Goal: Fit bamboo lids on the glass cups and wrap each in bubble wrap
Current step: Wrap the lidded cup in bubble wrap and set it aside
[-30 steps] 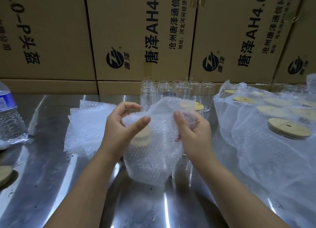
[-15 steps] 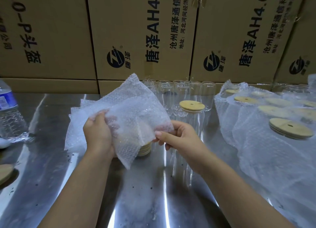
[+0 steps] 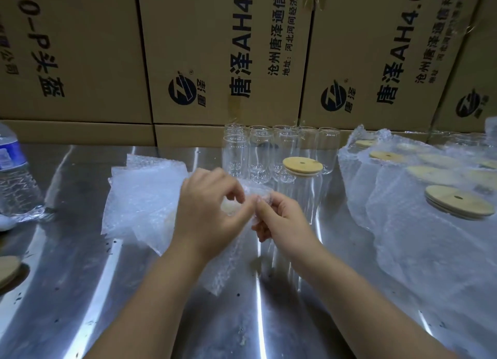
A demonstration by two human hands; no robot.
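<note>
My left hand (image 3: 208, 210) and my right hand (image 3: 282, 218) meet at the table's middle, both pinching the top of a bubble wrap sheet (image 3: 228, 262) drawn over a lidded cup. The cup itself is mostly hidden; a pale bamboo lid shows faintly under the wrap between my fingers. Just behind my right hand stands a glass cup with a bamboo lid (image 3: 302, 165), unwrapped. A cluster of bare glass cups (image 3: 258, 151) stands further back. A stack of bubble wrap sheets (image 3: 139, 197) lies to the left.
Several wrapped lidded cups (image 3: 430, 205) fill the right side of the steel table (image 3: 80, 291). A water bottle (image 3: 13, 175) stands at far left, and a loose bamboo lid (image 3: 6, 270) lies near the left edge. Cardboard boxes (image 3: 215, 49) wall off the back.
The sheet, held up and spread between both hands, has come down over the cup. My hands have closed together and now pinch the wrap at the cup's top.
</note>
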